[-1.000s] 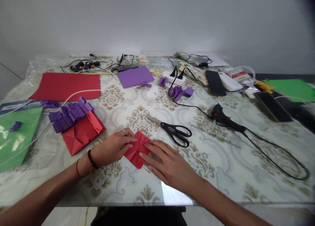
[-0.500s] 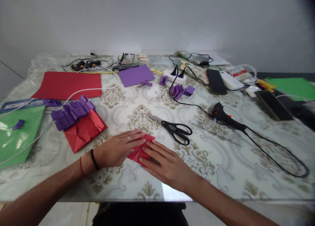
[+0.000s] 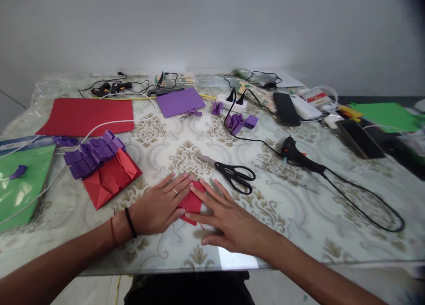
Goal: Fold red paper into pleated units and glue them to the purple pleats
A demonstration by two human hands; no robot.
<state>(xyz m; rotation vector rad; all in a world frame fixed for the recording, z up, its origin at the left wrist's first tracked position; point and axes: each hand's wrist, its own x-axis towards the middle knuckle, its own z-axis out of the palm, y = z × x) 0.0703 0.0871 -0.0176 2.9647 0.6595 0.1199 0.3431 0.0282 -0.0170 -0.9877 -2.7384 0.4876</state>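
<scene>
A small folded piece of red paper [image 3: 192, 203] lies on the patterned table in front of me, partly covered by both hands. My left hand [image 3: 162, 203], with a ring and a black wrist band, rests flat on its left side, fingers stretched out. From the right, my right hand [image 3: 229, 218] lies over the paper with its fingers spread and the thumb apart. Just beyond the right hand are black-handled scissors [image 3: 236, 175], blades pointing left. Left of my hands sits a larger folded red paper piece [image 3: 111, 181] with a row of purple folded paper [image 3: 96, 154] along its top edge.
A black glue gun [image 3: 300, 156] with a looped cord lies on the right. Red sheet [image 3: 89, 115], purple card [image 3: 181, 102], power strip [image 3: 232, 103] and phones [image 3: 286, 109] stand along the back. A green pack [image 3: 25, 181] is at the left.
My right hand's fingers have spread wider, the thumb now out to the side. My left hand has flattened more over the red paper. The whole view has shifted slightly.
</scene>
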